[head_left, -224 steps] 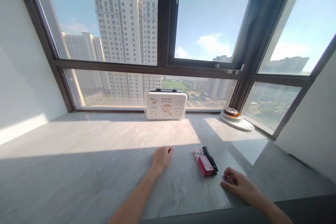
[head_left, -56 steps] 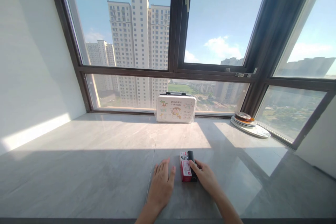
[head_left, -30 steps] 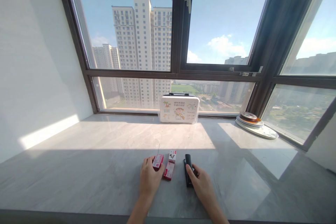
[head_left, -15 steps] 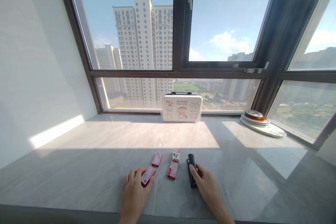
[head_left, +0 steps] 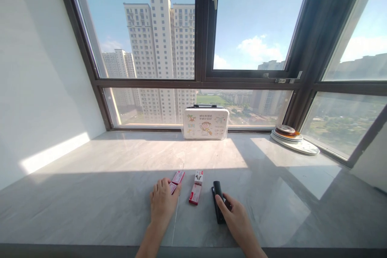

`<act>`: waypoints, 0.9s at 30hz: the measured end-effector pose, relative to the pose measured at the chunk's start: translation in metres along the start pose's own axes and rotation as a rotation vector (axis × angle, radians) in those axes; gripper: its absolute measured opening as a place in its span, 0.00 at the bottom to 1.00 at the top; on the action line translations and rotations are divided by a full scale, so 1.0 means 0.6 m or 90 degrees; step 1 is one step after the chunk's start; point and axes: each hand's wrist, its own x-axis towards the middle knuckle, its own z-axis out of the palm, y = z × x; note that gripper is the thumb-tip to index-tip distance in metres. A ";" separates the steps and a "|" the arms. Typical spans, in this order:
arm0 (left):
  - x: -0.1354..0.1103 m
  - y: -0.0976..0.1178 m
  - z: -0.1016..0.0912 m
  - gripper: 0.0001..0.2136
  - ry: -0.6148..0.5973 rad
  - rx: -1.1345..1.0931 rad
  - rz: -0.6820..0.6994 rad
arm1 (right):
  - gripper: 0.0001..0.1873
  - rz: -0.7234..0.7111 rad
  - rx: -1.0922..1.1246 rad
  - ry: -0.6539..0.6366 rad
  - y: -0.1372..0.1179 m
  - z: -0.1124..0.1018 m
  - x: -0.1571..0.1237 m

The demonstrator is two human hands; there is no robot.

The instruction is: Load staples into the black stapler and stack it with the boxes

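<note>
My left hand [head_left: 163, 199] is closed round a small pink-and-white staple box [head_left: 172, 188], partly hidden by the fingers. Against its far end lies a second pink staple box [head_left: 178, 177]. To the right, a red-and-white box [head_left: 195, 194] lies end to end with a white box [head_left: 198, 177] that has a dark picture on it; neither is touched. My right hand [head_left: 234, 211] grips a black stapler [head_left: 218, 201] from its right side, thumb on top. The stapler rests on the grey marble-look sill.
A white cartoon-printed case [head_left: 206, 124] with a black handle stands against the window. Stacked plates [head_left: 288, 135] sit in the right corner. The sill's front edge [head_left: 99, 245] runs along the bottom, and a white wall [head_left: 39, 80] rises at the left.
My left hand has pushed its staple box forward and to the right, up to the other pink box. The stapler has come slightly nearer in my right hand. The view has shifted a little.
</note>
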 end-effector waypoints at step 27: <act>-0.058 0.088 -0.038 0.27 -0.301 -0.331 0.306 | 0.09 -0.177 -0.064 -0.051 -0.077 0.039 0.080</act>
